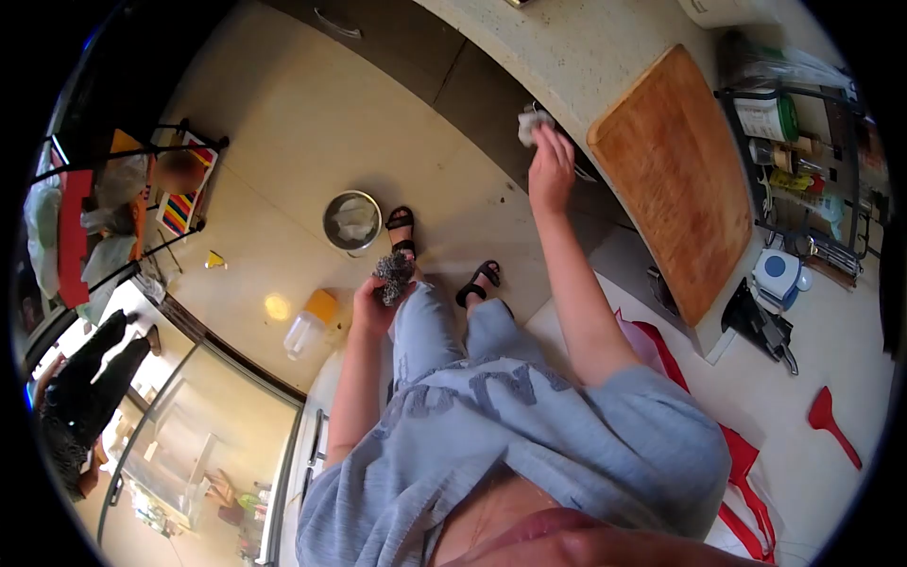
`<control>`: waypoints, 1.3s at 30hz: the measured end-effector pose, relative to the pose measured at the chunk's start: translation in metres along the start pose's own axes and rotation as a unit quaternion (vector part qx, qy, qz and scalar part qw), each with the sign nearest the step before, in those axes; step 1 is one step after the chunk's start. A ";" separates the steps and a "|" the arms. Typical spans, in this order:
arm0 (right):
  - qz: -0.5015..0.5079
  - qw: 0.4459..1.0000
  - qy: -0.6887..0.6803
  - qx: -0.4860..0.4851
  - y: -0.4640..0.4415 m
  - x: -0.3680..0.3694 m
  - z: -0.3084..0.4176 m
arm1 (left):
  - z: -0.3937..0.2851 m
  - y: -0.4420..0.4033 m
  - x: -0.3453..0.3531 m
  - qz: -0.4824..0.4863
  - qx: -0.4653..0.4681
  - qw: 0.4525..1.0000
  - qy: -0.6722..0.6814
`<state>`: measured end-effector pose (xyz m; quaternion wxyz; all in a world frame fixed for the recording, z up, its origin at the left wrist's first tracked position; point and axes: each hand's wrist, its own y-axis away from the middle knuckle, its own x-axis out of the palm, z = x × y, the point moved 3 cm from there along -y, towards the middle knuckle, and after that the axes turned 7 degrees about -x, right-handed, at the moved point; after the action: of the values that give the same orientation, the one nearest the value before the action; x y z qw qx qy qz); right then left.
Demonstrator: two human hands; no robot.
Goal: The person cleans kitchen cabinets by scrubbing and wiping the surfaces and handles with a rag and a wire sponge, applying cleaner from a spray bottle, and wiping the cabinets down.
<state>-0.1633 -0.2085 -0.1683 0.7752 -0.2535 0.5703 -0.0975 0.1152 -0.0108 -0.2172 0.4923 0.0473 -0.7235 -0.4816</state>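
My left hand (pixel 370 307), beside my left knee, is closed around a dark grey steel wool scrubber (pixel 393 278). Stretched out to the upper right, my right hand (pixel 551 172) pinches a crumpled white cloth (pixel 532 125). That cloth is up against the dark cabinet front (pixel 501 104), just under the counter edge and close to a metal handle. On the floor in front of my feet stands a steel bowl (pixel 330 238) with something pale in it, perhaps a cloth or water. A clear bottle with an orange-yellow top (pixel 310 324) lies left of my legs.
A wooden board (pixel 671 180) lies on the counter (pixel 576 57). Beyond it are a rack of jars (pixel 784 156), knives (pixel 765 326) and a red spatula (pixel 833 425). At left stand a shelf with bags (pixel 113 208) and a glass door (pixel 198 454); another person (pixel 85 397) is beyond.
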 end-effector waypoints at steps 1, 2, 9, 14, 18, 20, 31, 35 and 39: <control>-0.008 1.000 0.000 -0.017 -0.007 0.003 0.001 | 0.005 -0.003 -0.006 -0.019 -0.004 1.000 0.009; 0.027 1.000 -0.002 0.013 -0.015 0.010 -0.002 | 0.008 -0.005 -0.006 0.013 -0.004 1.000 0.004; 0.058 0.997 0.020 0.056 0.036 0.006 -0.049 | 0.045 -0.074 -0.007 0.043 0.023 0.998 -0.029; 0.046 0.998 0.050 -0.018 0.024 0.011 -0.046 | 0.110 -0.150 -0.003 0.126 -0.075 0.989 -0.037; 0.001 0.997 0.044 -0.057 0.025 0.017 -0.051 | 0.134 -0.208 -0.003 0.138 -0.117 0.977 -0.109; 0.004 0.995 0.049 -0.089 0.031 0.013 -0.058 | 0.134 -0.241 -0.007 0.148 -0.125 0.972 -0.132; -0.110 0.951 0.110 -0.266 0.080 -0.009 -0.094 | 0.105 -0.365 -0.019 0.200 -0.076 0.953 -0.216; -0.092 0.948 0.147 -0.267 0.100 0.002 -0.105 | 0.131 -0.388 -0.082 0.284 0.013 0.862 -0.420; -0.231 0.934 0.121 -0.244 0.092 -0.018 -0.086 | 0.115 -0.309 -0.054 0.259 -0.084 0.899 -0.344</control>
<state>-0.2623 -0.1461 -0.2191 0.5709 -0.5455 0.5919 -0.1617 -0.0698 -0.0703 -0.4888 0.3222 -0.3519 -0.7916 -0.3818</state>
